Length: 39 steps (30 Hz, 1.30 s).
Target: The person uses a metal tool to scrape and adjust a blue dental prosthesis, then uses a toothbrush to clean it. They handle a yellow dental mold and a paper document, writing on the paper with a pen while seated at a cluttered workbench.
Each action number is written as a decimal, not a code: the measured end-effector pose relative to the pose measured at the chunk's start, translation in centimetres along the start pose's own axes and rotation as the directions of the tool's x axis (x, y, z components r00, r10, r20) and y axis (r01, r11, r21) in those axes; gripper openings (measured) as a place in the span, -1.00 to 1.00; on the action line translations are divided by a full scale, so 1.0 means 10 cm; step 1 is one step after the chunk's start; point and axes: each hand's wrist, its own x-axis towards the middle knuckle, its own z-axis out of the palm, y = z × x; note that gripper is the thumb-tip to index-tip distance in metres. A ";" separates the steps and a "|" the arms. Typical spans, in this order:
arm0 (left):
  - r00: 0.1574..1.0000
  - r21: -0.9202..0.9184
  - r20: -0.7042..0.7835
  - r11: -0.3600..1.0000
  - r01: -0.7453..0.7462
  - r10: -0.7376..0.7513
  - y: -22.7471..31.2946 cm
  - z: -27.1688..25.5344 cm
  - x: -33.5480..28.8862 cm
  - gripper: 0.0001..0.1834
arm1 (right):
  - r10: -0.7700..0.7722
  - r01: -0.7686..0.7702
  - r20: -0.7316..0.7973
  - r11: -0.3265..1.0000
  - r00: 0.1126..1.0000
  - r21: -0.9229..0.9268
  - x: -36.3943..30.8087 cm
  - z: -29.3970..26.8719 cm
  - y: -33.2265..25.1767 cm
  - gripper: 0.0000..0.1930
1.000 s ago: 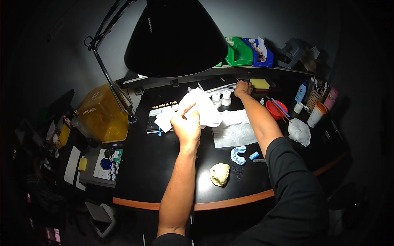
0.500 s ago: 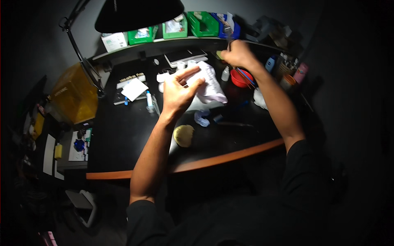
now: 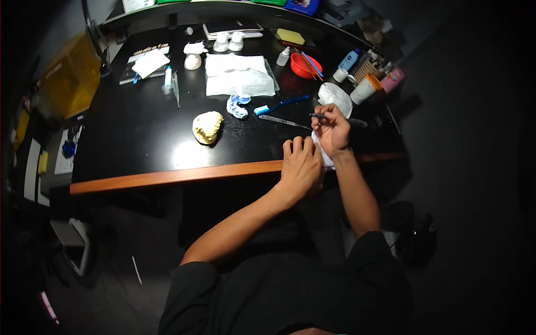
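Your right hand (image 3: 334, 131) is curled closed around a thin dark pen-like tool (image 3: 319, 115), pinched between thumb and fingers, and it also has hold of a crumpled white tissue (image 3: 324, 153) that sits under its palm. Your left hand (image 3: 301, 164) lies just beside it, at the wooden front edge of the black desk (image 3: 139, 145), fingers bent loosely and pressed against the same tissue; whether it truly grips the tissue cannot be told.

Take the yellowish plaster dental cast (image 3: 207, 127) near the middle of the desk as your marker. To its right, close by, lies a blue dental impression tray (image 3: 238, 105), then a blue-handled toothbrush (image 3: 281, 104) and a slim metal blade (image 3: 283, 121), which points towards your right hand. Behind the cast, a sheet of white paper towel (image 3: 239, 75) is spread flat. Far right of the cast, beyond your right hand, rests a white bunched cloth (image 3: 335, 96), with a red round bowl (image 3: 306, 65) behind it.
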 end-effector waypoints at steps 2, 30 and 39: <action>0.982 0.102 -0.175 0.993 -0.055 0.073 -0.03 0.13 -0.05 -0.24 | -0.017 0.016 -0.017 0.997 1.000 -0.074 0.02 -0.10 0.04 -0.91; 0.950 0.404 -0.266 0.914 -0.045 0.164 -0.08 0.41 -0.45 -0.36 | -0.025 0.170 0.215 0.702 0.976 -0.692 -0.09 -0.16 -0.08 -0.59; 0.963 0.376 -0.235 0.926 -0.037 0.134 -0.03 0.37 -0.44 -0.40 | -0.019 0.155 0.196 0.686 0.980 -0.711 -0.11 -0.15 -0.07 -0.59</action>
